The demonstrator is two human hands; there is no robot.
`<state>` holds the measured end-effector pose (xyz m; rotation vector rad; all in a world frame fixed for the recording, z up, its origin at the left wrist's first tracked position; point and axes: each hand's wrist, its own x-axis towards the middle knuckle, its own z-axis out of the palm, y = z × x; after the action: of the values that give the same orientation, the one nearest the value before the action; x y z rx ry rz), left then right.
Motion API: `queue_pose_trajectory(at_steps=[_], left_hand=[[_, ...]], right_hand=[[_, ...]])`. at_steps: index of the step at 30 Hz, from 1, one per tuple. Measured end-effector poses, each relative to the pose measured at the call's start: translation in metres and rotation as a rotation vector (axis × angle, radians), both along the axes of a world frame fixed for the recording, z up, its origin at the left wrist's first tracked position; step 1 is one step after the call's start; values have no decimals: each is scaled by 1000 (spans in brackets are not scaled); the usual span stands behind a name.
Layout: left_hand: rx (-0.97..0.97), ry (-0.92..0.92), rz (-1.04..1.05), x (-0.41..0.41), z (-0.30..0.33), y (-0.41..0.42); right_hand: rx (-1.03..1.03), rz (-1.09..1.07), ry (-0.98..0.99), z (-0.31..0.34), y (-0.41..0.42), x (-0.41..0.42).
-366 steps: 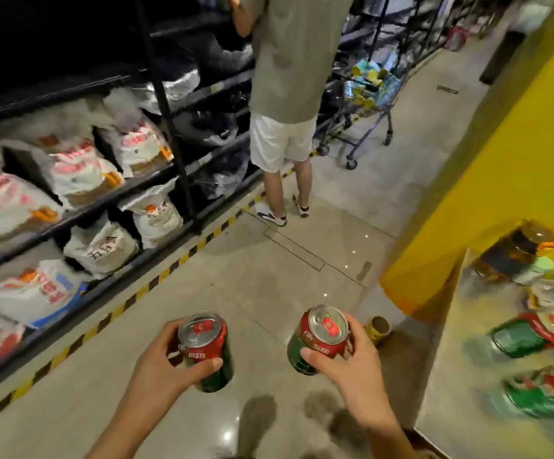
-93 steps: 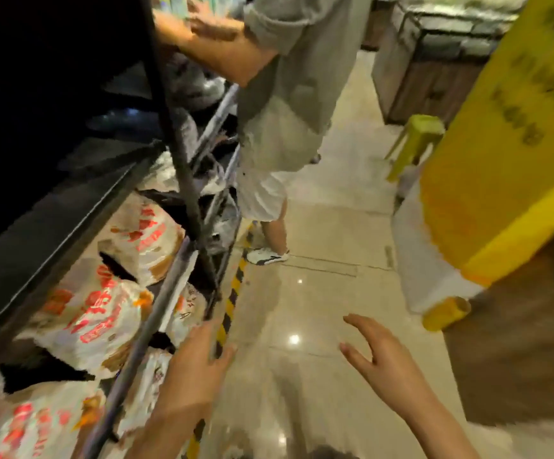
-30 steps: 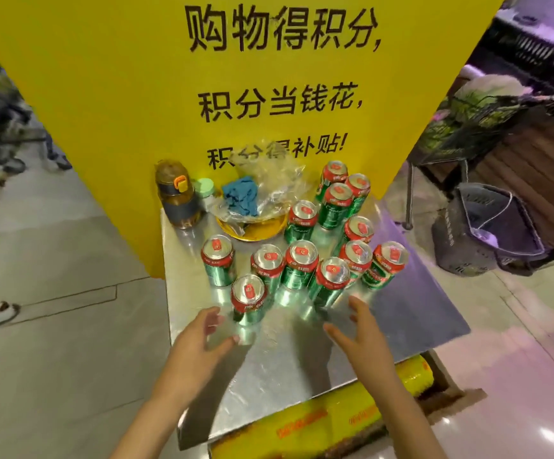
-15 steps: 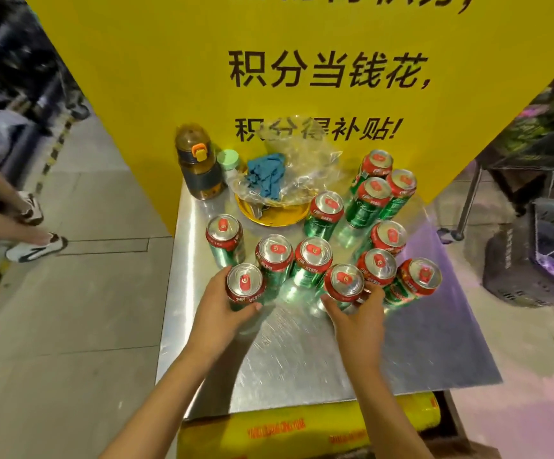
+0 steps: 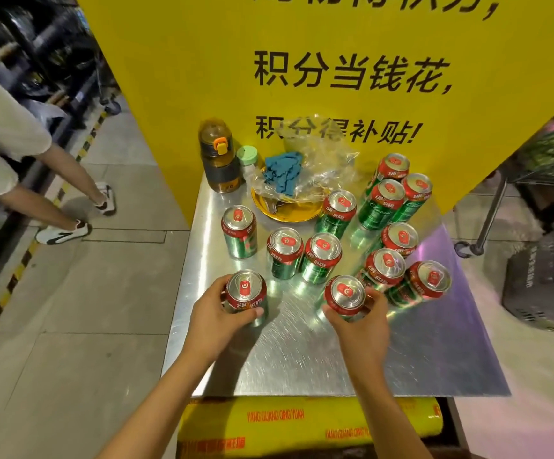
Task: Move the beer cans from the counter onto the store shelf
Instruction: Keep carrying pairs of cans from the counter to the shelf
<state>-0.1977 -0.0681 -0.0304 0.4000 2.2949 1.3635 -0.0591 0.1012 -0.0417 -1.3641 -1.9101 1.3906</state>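
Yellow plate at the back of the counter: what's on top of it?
On the yellow plate lies a crumpled clear plastic bag with a teal cloth; whether the cloth is inside the bag is unclear. They cover most of the plate, so anything beneath is hidden.

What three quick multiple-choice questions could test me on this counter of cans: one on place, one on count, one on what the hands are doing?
1. Where is the brown bottle?
A. back left of the counter
B. front right
C. on the floor

2. How many beer cans show?
A. six
B. twelve
C. twenty

3. What are the hands doing?
A. hanging idle
B. each gripping a can
C. both lifting the yellow dish

Answers: A, it stands by the yellow sign; B, twelve red tops; B, left hand grips the left can, right hand the right can.
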Motion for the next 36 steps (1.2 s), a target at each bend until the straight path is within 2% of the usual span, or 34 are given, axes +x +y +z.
queue_pose_trajectory(at_steps=[9, 15, 18, 25, 36], left_hand=[[94, -78, 112, 6, 11, -51], [158, -140, 205, 0, 26, -115], [185, -153, 274, -5, 39, -166], [223, -92, 547, -6, 71, -315], [225, 102, 1080, 14, 103, -541]], right_hand=[[16, 101, 40, 1, -19, 0], [-32, 238, 68, 9, -70, -24], [-48, 329, 96, 26, -114, -47], [-230, 679, 229, 66, -242, -116], [-249, 1206, 222, 89, -485, -205]])
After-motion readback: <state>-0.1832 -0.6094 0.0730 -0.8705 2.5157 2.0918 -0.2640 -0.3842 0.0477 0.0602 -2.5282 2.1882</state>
